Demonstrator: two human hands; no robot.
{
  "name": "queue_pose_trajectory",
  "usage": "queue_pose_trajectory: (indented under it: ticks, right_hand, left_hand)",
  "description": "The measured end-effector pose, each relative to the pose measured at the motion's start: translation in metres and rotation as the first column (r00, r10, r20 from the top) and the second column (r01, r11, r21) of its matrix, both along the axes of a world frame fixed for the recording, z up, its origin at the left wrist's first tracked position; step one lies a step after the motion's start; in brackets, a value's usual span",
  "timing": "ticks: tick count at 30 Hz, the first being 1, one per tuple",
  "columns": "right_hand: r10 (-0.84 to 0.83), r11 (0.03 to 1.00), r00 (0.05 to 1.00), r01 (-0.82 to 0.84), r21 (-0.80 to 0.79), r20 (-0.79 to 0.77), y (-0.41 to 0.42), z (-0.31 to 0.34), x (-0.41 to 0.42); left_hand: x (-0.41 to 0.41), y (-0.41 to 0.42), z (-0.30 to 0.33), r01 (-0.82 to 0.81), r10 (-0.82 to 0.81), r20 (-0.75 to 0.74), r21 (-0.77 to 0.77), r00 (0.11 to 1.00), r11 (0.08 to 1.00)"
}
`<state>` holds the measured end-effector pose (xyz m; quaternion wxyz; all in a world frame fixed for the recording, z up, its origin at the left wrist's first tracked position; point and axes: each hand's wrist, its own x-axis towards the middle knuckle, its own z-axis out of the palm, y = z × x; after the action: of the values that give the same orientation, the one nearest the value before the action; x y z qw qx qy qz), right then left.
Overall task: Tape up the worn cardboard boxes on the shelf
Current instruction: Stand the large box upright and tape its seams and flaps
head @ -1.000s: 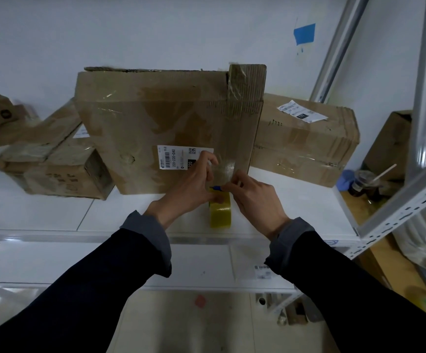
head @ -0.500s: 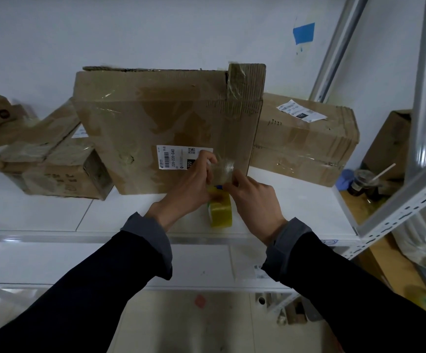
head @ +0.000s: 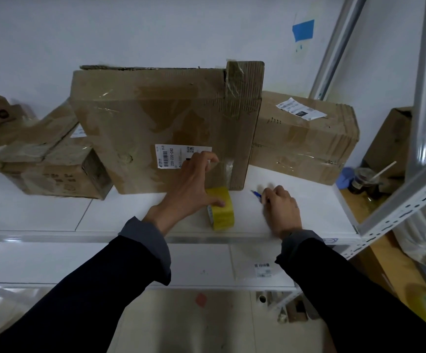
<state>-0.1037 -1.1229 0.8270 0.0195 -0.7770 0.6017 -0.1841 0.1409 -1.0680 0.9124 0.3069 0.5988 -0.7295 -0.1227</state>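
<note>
Cardboard first: I see the big box (head: 166, 128) upright on the white shelf (head: 308, 212), leaning back against the wall between two smaller boxes, its worn right edge turned toward me so a strip can go on there. My left hand (head: 194, 184) spreads across it, fingertips pressing clear tape flat by the label, thumb steadying the yellow roll (head: 222, 210) below. My right hand (head: 280, 207), curled around a blue-tipped cutter (head: 257, 195), rests on the shelf, probably to park it.

L hand (head: 194, 184) presses tape strip (head: 225, 166) on box (head: 155, 118).
</note>
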Motion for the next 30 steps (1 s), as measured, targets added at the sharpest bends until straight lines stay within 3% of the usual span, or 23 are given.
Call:
queue_pose_trajectory:
  ticks: [3, 5, 7, 9, 13, 21, 26, 30]
  right_hand:
    - [0.034, 0.998, 0.988, -0.024, -0.066, 0.151, -0.002, -0.003, 0.003]
    - [0.107, 0.994, 0.914, -0.107, -0.023, 0.392, 0.006, 0.008, 0.012]
    - [0.090, 0.957, 0.676, -0.261, 0.123, 0.731, 0.021, 0.029, 0.026]
    - [-0.029, 0.860, 0.478, -0.436, 0.266, 0.878, 0.039, 0.044, 0.037]
    - [-0.142, 0.730, 0.387, -0.580, 0.360, 0.911, 0.060, 0.055, 0.048]
    - [-0.140, 0.705, 0.359, -0.618, 0.348, 0.923, 0.071, 0.053, 0.044]
    - [-0.121, 0.717, 0.341, -0.620, 0.320, 0.932, 0.074, 0.051, 0.042]
    - [-0.095, 0.718, 0.355, -0.623, 0.311, 0.930, 0.075, 0.050, 0.041]
  left_hand:
    - [-0.001, 0.003, 0.000, -0.007, 0.007, 0.024, 0.006, 1.000, 1.000]
    - [-0.001, 0.006, 0.002, -0.012, 0.012, 0.031, 0.019, 0.999, 1.000]
    - [-0.002, 0.008, 0.002, -0.012, 0.011, 0.038, 0.027, 0.999, 1.000]
    - [-0.003, 0.009, 0.001, -0.003, 0.002, 0.044, 0.017, 0.999, 1.000]
    - [-0.007, 0.014, -0.002, -0.008, 0.008, 0.022, 0.003, 1.000, 1.000]
    - [-0.013, 0.030, -0.002, -0.049, 0.047, 0.080, 0.030, 0.996, 0.998]
    - [-0.019, 0.042, 0.005, 0.036, -0.031, -0.030, 0.172, 0.999, 0.984]
    - [-0.028, 0.047, 0.012, 0.032, -0.020, -0.066, 0.191, 0.998, 0.981]
